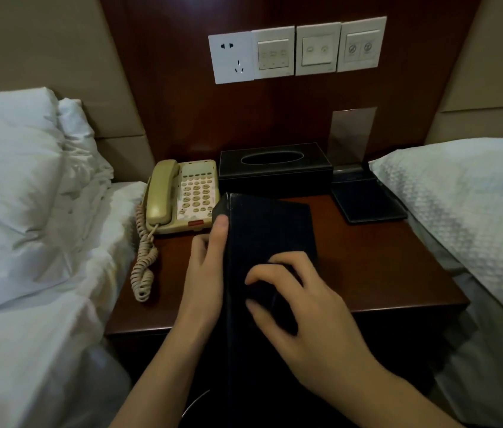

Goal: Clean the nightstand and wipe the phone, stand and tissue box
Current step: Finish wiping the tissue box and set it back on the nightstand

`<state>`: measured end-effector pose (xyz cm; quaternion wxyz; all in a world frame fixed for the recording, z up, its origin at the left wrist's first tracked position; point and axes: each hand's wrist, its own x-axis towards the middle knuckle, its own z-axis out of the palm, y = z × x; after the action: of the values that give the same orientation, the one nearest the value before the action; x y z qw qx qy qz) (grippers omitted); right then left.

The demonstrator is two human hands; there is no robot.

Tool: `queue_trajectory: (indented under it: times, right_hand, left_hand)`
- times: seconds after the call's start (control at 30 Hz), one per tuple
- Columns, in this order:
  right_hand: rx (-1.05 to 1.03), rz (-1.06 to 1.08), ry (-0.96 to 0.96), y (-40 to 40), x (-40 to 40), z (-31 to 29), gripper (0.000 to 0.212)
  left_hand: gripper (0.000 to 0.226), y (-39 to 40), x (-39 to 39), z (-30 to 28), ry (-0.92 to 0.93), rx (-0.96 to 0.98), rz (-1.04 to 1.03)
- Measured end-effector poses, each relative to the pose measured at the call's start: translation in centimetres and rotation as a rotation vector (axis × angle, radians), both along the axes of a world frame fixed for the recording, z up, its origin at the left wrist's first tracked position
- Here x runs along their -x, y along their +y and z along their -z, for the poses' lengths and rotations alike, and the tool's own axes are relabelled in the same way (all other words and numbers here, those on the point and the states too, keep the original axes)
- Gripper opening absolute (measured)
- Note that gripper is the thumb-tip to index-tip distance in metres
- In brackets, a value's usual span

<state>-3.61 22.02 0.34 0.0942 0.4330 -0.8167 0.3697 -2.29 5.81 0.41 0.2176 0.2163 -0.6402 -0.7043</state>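
A row of four white wall plates (296, 49), one a power socket and three switch panels, sits on the dark wooden headboard panel (182, 88) at the upper centre. A rumpled white pillow (15, 180) fills the left side on a white-sheeted bed (43, 350). At the right edge lies a white bed cover with a waffle texture (466, 211). Beige padded wall panels (43, 41) occupy both upper corners.

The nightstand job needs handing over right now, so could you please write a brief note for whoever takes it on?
Left hand holds the dark box by its left side above the nightstand. Right hand presses a dark cloth on its face. Phone back left, tissue box behind, flat stand back right. Nothing shows what is already wiped, so wipe everything.
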Motion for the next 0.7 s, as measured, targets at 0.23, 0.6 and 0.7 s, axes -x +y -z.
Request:
queue_trajectory:
  times: [0.23,0.6,0.7]
  right_hand:
    - [0.177,0.193,-0.201,1.4,3.7,0.4,0.021]
    - [0.302,0.150,-0.264,1.5,3.3,-1.3,0.041]
    - [0.135,0.153,-0.197,1.1,3.5,-0.8,0.049]
  left_hand:
    - [0.068,1.3,-3.0,-0.1,-0.085,-0.068,0.265]
    - [0.084,1.1,-2.2,0.5,0.106,0.006,0.067]
    - [0.075,0.6,-1.5,0.1,0.089,0.027,0.073]
